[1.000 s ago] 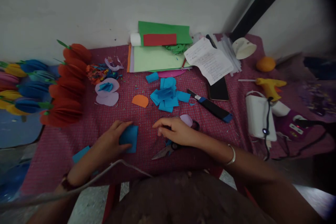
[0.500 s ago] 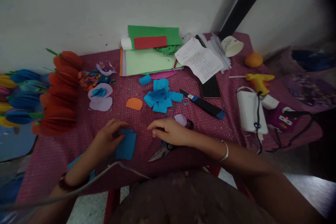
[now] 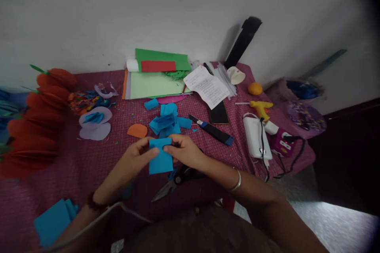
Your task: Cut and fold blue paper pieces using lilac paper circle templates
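Both hands hold a blue rectangle of paper above the near part of the table. My left hand pinches its left edge, thumb on the front face. On the opposite side my right hand grips the upper right edge between thumb and fingers. Below the right forearm lie black-handled scissors, blades pointing left. Beyond the hands is a pile of blue paper pieces, with an orange paper piece at its left. More blue sheets rest by my left forearm.
Orange paper pumpkins stand at the left, near lilac paper shapes. A utility knife, phone and written note lie right of centre. Farther right are a yellow glue gun, white power bank and corded purple socket box.
The hands have come together, and a blue paper piece from the table is now lifted between them. The head view has shifted, with the table's things now lower and farther left.
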The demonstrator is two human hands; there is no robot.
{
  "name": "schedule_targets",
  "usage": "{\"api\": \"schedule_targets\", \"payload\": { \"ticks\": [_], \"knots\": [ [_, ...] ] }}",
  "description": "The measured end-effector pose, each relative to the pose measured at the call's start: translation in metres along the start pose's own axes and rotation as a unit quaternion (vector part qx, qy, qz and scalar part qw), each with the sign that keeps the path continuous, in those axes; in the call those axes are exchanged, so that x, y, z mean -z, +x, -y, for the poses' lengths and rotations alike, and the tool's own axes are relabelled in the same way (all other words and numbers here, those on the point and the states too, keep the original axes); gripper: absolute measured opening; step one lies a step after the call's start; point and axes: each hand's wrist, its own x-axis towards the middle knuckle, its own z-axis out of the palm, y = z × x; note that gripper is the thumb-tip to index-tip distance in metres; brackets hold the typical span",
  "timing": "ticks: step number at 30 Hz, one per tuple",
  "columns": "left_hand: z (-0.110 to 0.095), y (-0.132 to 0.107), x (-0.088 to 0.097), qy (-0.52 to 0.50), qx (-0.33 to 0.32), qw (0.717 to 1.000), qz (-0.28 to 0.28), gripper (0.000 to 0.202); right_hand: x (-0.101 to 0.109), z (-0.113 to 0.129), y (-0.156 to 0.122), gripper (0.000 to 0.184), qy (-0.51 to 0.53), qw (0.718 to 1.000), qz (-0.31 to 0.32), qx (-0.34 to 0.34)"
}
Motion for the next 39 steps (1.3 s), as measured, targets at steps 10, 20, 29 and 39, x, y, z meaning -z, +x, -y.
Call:
{"api": "schedule_targets", "payload": {
  "ticks": [10, 20, 29, 39],
  "knots": [
    [0.006, 0.003, -0.012, -0.145, 0.031, 0.986, -0.079, 0.026, 0.011, 0.007, -0.004, 0.036, -0.245, 0.948, 0.032, 0.202],
    [0.019, 0.001, -0.013, -0.136, -0.029, 0.984, -0.107, 0.024, 0.007, 0.008, -0.004, 0.015, -0.293, 0.916, -0.014, 0.273],
    [0.013, -0.006, -0.027, -0.229, -0.010, 0.970, -0.076, 0.016, 0.000, 0.005, 0.000, 0.020, -0.247, 0.943, -0.134, 0.179],
    [0.018, -0.005, -0.026, -0.276, -0.013, 0.955, -0.110, 0.013, 0.003, 0.006, 0.001, 0.021, -0.288, 0.934, -0.119, 0.176]
  ]
}}
